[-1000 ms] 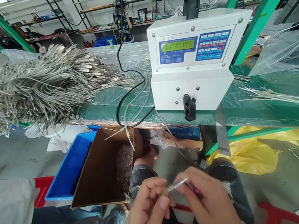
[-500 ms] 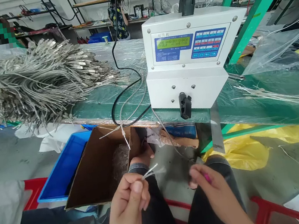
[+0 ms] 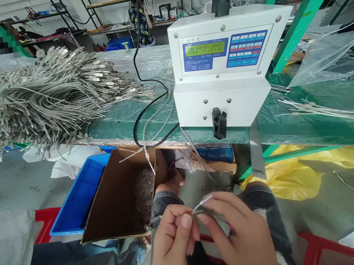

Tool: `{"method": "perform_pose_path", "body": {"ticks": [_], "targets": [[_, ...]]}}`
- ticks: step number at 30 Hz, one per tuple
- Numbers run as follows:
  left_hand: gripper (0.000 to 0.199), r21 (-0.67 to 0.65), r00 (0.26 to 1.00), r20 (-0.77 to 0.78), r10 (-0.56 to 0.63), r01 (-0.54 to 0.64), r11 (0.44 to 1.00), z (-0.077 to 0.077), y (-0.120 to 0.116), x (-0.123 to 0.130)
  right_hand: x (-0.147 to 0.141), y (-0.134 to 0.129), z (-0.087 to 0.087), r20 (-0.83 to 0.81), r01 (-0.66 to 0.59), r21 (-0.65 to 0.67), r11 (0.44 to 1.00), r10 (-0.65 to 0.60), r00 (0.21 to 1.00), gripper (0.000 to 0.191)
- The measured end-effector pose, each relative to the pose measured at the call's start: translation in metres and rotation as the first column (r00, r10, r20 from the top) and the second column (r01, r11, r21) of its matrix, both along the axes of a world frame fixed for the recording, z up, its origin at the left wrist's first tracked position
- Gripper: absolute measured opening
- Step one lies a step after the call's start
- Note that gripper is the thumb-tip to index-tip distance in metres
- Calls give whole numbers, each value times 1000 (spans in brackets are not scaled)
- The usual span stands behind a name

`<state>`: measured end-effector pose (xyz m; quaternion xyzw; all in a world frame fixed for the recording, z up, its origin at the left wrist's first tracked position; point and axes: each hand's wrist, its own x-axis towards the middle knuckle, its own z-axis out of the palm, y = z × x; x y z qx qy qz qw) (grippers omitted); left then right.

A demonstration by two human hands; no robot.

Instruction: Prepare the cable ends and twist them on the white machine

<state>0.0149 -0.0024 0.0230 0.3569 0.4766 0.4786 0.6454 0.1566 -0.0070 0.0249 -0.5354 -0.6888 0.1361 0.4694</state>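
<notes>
Above the lap, my left hand (image 3: 176, 235) pinches a thin whitish wire end (image 3: 202, 202) between thumb and forefinger. My right hand (image 3: 234, 226) is right beside it, thumb and fingers closed around the same wire end, whose tip points up and to the right. A bit of something pink shows under the right fingers; most of it is hidden. Past the hands, a white machine (image 3: 226, 102) with a lit display and a black clamp (image 3: 219, 123) on its front stands on the green table (image 3: 115, 124).
A large heap of grey cables (image 3: 56, 93) lies on the table's left. Below it are a cardboard box (image 3: 114, 200) and a blue bin (image 3: 78, 188). More wires (image 3: 335, 112) lie at the right. Red stool parts flank the legs. A person (image 3: 141, 21) stands at the back.
My right hand has moved left and up to meet my left hand, and its fingers have closed on the wire end. My left hand has shifted slightly right.
</notes>
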Motion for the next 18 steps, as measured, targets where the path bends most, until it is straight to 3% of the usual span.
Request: {"method": "perform_pose_path", "body": {"ticks": [3, 6, 12, 15, 18], "targets": [[32, -10, 998, 29, -47, 47, 999, -2, -2, 1, 5, -1, 0, -159, -127, -160, 979, 101, 982, 11], [30, 11, 993, 3, -114, 114, 993, -4, -3, -1, 8, -3, 1, -357, -223, -214, 951, 136, 924, 13], [12, 150, 930, -307, -200, 255, 955, -6, -5, -8, 12, -6, 1, -566, -257, -297, 920, 47, 823, 12], [13, 172, 935, -305, -180, 240, 955, -9, -6, -8, 11, -7, -2, -645, -302, -335, 892, 16, 764, 13], [11, 208, 953, -263, -149, 207, 956, -13, -8, -5, 5, -11, -9, -771, -350, -367, 862, -71, 633, 19]]}}
